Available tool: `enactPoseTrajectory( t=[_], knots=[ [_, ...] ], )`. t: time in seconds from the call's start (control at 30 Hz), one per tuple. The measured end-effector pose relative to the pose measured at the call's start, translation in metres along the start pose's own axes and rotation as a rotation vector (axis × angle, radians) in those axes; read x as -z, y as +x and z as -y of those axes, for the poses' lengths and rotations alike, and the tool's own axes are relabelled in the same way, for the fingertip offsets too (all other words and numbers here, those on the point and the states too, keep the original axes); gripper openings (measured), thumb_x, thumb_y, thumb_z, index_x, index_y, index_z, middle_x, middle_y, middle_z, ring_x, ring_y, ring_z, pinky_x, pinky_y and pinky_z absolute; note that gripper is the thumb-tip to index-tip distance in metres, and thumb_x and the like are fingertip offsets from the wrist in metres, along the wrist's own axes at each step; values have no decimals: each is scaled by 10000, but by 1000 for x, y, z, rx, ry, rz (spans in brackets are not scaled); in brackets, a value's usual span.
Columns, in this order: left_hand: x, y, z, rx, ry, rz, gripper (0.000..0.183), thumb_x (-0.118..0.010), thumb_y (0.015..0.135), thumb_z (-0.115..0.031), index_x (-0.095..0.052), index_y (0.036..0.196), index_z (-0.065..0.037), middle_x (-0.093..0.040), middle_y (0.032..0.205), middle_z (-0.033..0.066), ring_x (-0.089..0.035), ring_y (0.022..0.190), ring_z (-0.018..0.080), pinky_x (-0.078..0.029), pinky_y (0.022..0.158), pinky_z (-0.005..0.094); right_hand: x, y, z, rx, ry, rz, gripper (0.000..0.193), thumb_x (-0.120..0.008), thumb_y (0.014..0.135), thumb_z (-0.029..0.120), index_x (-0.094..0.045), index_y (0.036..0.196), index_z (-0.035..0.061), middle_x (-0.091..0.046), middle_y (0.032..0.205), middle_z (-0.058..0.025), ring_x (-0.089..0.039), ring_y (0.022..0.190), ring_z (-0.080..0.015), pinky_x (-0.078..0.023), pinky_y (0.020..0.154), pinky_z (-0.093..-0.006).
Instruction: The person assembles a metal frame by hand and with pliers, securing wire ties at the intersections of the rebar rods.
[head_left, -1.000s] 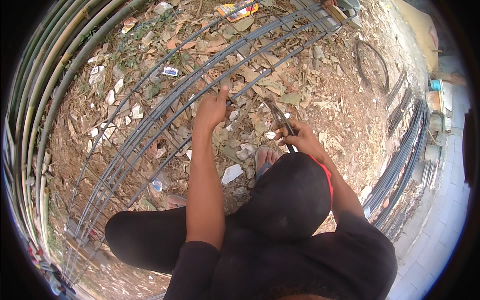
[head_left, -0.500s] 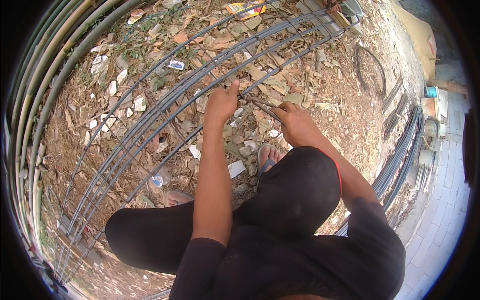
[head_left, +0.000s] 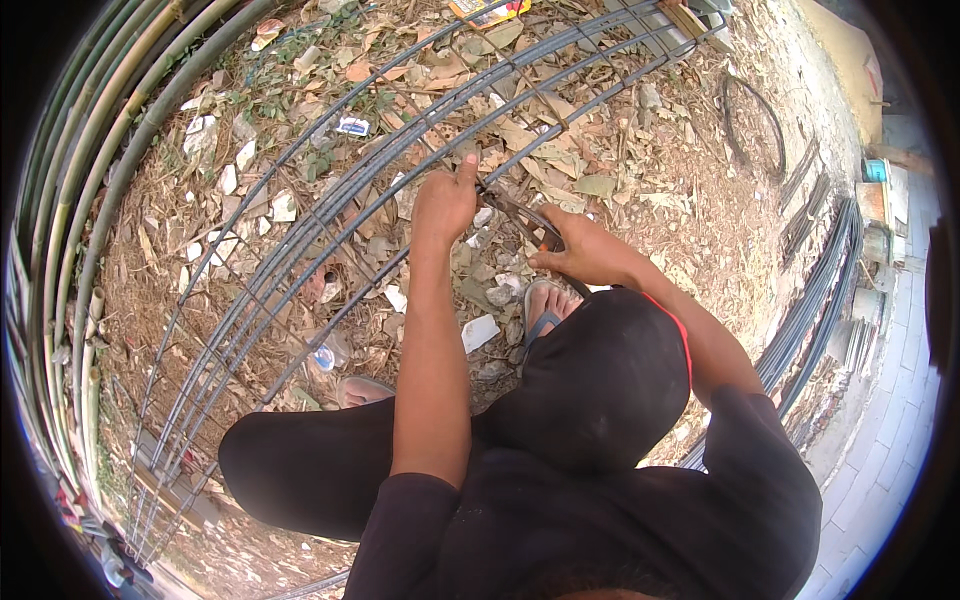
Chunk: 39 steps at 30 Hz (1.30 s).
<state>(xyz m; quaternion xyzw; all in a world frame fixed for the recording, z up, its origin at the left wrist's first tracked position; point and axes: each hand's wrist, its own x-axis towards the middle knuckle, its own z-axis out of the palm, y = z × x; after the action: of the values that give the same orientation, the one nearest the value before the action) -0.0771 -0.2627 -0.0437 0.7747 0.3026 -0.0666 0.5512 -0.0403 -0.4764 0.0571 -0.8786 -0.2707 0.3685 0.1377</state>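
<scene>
A long cage of reinforcing bars [head_left: 565, 126] with square wire stirrups runs from the lower left to the upper right before me. My left hand [head_left: 445, 207] is closed round the near steel bar, its thumb pointing up. In my right hand [head_left: 592, 247] is a pair of dark pincers [head_left: 514, 209], the handles spread apart. The jaws sit at the near bar, right beside my left fingers. The exact spot they touch is too small to make out.
Bamboo poles [head_left: 112, 150] line the left side. More steel rods [head_left: 815, 300] lie at the right beside a paved strip [head_left: 890, 400]. A loop of dark cable [head_left: 765, 105] rests on the ground. Leaves and broken white tile [head_left: 480, 333] litter the soil around my sandalled feet.
The pincers' handles were close together and are now spread in my right hand, which has turned and dropped slightly. My left hand keeps its place on the bar. The view has shifted a little.
</scene>
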Motion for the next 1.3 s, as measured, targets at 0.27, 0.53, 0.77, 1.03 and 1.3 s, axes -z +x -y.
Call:
enactPoseTrajectory(
  t=[0.27,0.53,0.77,1.03,1.3],
  knots=[
    [3,3,0,-10,38,4,671,-528,1012,-517,-679,897,126,-701,755,181,-748,720,269,-572,584,353,-30,5,-22,-91,366,141,725,-786,779,191,-468,1395,-20,-630,880,-104,-669,854,-216,-539,723,-352],
    [4,3,3,33,-15,9,667,-501,1019,-510,-691,899,118,-722,764,216,-735,676,267,-556,605,361,-22,-8,-14,-49,95,-130,360,-680,891,214,-595,1189,32,-638,931,-88,-654,835,-241,-533,748,-375],
    [2,1,-5,53,6,17,732,-446,1001,-563,-704,770,81,-657,843,345,-650,895,502,-482,842,530,-34,-12,-48,0,433,20,322,-622,977,313,-643,1074,7,-675,798,-119,-656,742,-269,-504,706,-393],
    [4,7,2,15,-30,30,658,-493,1032,-481,-669,832,121,-724,747,197,-752,722,280,-566,623,374,-9,10,-55,151,-214,-354,286,-688,916,294,-579,979,37,-655,871,-159,-661,806,-391,-515,706,-496],
    [4,-3,-8,-10,23,2,734,-447,1016,-537,-689,739,99,-648,776,335,-655,839,495,-488,817,524,-35,23,-76,199,-185,-481,301,-740,889,305,-599,951,48,-641,821,-148,-649,763,-381,-504,662,-485]
  ],
)
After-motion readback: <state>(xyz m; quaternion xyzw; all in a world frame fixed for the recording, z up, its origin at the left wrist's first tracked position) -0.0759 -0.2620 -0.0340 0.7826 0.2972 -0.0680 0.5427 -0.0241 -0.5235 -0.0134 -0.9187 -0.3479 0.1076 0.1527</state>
